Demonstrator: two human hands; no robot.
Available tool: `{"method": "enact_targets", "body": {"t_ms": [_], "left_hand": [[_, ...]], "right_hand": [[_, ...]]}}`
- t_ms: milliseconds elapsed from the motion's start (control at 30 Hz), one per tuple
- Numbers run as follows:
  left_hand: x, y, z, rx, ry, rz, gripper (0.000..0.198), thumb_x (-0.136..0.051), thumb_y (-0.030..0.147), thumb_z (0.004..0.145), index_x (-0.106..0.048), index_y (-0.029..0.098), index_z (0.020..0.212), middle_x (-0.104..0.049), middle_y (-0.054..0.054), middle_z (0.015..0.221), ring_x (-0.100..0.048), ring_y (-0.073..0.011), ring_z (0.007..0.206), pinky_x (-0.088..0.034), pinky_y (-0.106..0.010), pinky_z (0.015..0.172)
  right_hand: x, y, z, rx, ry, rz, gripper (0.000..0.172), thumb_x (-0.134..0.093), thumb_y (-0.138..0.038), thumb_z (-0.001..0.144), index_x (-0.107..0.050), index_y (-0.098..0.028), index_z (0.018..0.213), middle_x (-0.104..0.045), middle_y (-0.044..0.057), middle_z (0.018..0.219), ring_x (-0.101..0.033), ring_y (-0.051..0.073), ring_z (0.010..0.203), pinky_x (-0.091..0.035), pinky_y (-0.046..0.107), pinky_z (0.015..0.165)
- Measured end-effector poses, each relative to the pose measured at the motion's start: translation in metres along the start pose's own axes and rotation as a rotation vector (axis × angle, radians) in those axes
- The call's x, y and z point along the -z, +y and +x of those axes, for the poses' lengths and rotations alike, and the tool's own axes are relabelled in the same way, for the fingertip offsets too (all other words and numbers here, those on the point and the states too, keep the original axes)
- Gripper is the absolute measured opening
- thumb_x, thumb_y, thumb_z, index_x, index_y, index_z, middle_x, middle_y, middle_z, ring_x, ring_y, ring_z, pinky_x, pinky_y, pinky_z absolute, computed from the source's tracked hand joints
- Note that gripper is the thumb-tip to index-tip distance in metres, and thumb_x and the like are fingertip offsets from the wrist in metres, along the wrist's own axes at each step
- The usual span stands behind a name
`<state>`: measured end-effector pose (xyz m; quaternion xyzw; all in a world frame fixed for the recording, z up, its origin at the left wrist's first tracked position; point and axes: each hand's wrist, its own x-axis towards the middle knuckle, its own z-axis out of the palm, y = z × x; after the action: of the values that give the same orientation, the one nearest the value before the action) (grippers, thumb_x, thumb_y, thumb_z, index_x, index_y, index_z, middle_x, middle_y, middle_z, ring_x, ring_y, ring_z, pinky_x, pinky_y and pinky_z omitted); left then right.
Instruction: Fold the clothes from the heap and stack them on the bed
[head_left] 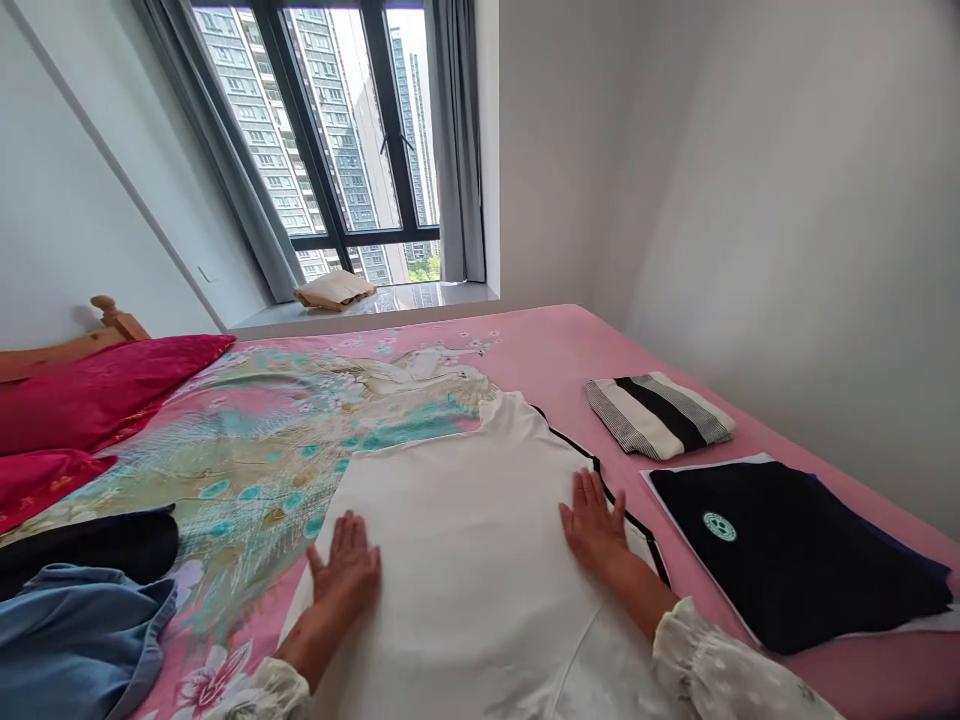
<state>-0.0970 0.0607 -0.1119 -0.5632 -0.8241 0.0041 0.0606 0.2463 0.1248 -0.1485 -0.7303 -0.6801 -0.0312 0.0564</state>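
A white garment (465,530) with black trim along its right side lies spread flat on the bed in front of me. Its narrower top end points toward the window. On its left edge rests my left hand (346,560), palm down, fingers stretched out. My right hand (596,525) lies flat near the right edge, close to the black trim, with its fingers spread. Neither hand grasps anything. The lower part of the garment runs out of view at the bottom.
Right of the garment lie a folded striped cloth (660,412) and folded dark clothing (787,550) with a round emblem. Blue clothing (82,630) and a black garment (90,545) lie at left, near red pillows (97,390). A beige folded cloth (334,290) sits on the windowsill.
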Motion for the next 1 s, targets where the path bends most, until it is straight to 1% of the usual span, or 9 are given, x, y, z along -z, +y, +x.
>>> {"method": "enact_targets", "body": {"t_ms": [100,167,233,400,500,700,800,867,1000], "left_hand": [[0.008,0.087,-0.015,-0.310,-0.120,-0.173,0.055,-0.023,0.032,0.092,-0.020,0.023,0.147,-0.015,-0.002,0.155,-0.014,-0.0189,0.143,-0.009,-0.048,0.116],[0.003,0.108,-0.025,-0.435,-0.198,-0.237,0.055,-0.022,0.040,0.093,-0.023,0.025,0.146,-0.019,0.000,0.154,-0.015,-0.0188,0.143,-0.006,-0.049,0.116],[-0.009,0.086,-0.035,-0.384,-0.209,-0.220,0.059,-0.023,0.046,0.091,-0.021,0.023,0.146,-0.018,-0.001,0.154,-0.014,-0.0203,0.143,-0.003,-0.051,0.116],[-0.024,-0.050,-0.050,-0.049,-0.189,-0.010,0.061,-0.027,0.045,0.092,-0.021,0.018,0.146,-0.015,-0.003,0.155,-0.014,-0.0202,0.143,0.002,-0.053,0.114],[-0.012,-0.070,-0.052,0.012,-0.156,0.028,0.057,-0.029,0.033,0.092,-0.027,0.012,0.144,-0.020,-0.009,0.154,-0.017,-0.0230,0.142,0.008,-0.055,0.112],[0.013,0.073,-0.067,-0.178,-0.108,-0.153,0.055,-0.022,0.026,0.092,-0.026,0.013,0.145,-0.017,-0.008,0.154,-0.016,-0.0233,0.143,-0.003,-0.056,0.114],[0.004,0.111,-0.088,-0.286,-0.147,-0.211,0.055,-0.022,0.032,0.092,-0.025,0.020,0.146,-0.019,-0.002,0.154,-0.015,-0.0198,0.143,-0.007,-0.050,0.116],[-0.008,0.088,-0.101,-0.275,-0.153,-0.198,0.059,-0.025,0.040,0.091,-0.020,0.021,0.147,-0.014,-0.002,0.155,-0.012,-0.0210,0.143,-0.003,-0.052,0.116],[-0.017,-0.024,-0.113,-0.005,-0.159,-0.028,0.068,-0.027,0.051,0.090,-0.016,0.016,0.147,-0.010,-0.005,0.156,-0.009,-0.0223,0.144,0.001,-0.055,0.114]], "right_hand": [[-0.001,-0.064,-0.024,0.303,-0.049,0.158,0.058,-0.015,-0.035,0.095,-0.017,-0.013,0.148,-0.010,0.005,0.155,-0.002,0.019,0.143,0.007,0.050,0.112],[-0.009,-0.069,-0.036,0.412,-0.107,0.194,0.056,-0.014,-0.036,0.095,-0.021,-0.016,0.148,-0.015,0.004,0.154,-0.006,0.017,0.142,0.005,0.047,0.113],[-0.018,-0.040,-0.038,0.335,-0.116,0.149,0.058,-0.017,-0.038,0.095,-0.021,-0.014,0.147,-0.016,0.005,0.154,-0.008,0.019,0.142,0.004,0.048,0.113],[-0.028,0.069,-0.022,0.054,-0.071,-0.056,0.059,-0.020,-0.039,0.095,-0.019,-0.012,0.147,-0.012,0.006,0.155,-0.009,0.022,0.142,0.003,0.056,0.111],[-0.016,0.070,-0.021,-0.018,-0.049,-0.082,0.058,-0.022,-0.036,0.095,-0.022,-0.010,0.146,-0.013,0.009,0.154,-0.008,0.023,0.142,0.006,0.059,0.109],[0.016,-0.058,-0.067,0.293,-0.026,0.179,0.058,-0.020,-0.032,0.095,-0.017,-0.010,0.148,-0.008,0.007,0.155,-0.002,0.020,0.143,0.003,0.049,0.113],[0.009,-0.074,-0.092,0.484,-0.152,0.244,0.057,-0.019,-0.032,0.095,-0.019,-0.014,0.148,-0.013,0.004,0.154,-0.007,0.018,0.142,0.004,0.046,0.114],[0.001,-0.043,-0.098,0.410,-0.143,0.203,0.059,-0.021,-0.037,0.094,-0.018,-0.014,0.148,-0.013,0.004,0.154,-0.007,0.019,0.142,0.005,0.048,0.113],[-0.014,0.061,-0.087,0.060,-0.054,0.016,0.061,-0.021,-0.040,0.093,-0.020,-0.011,0.147,-0.013,0.005,0.155,-0.007,0.021,0.142,0.005,0.051,0.113]]}}
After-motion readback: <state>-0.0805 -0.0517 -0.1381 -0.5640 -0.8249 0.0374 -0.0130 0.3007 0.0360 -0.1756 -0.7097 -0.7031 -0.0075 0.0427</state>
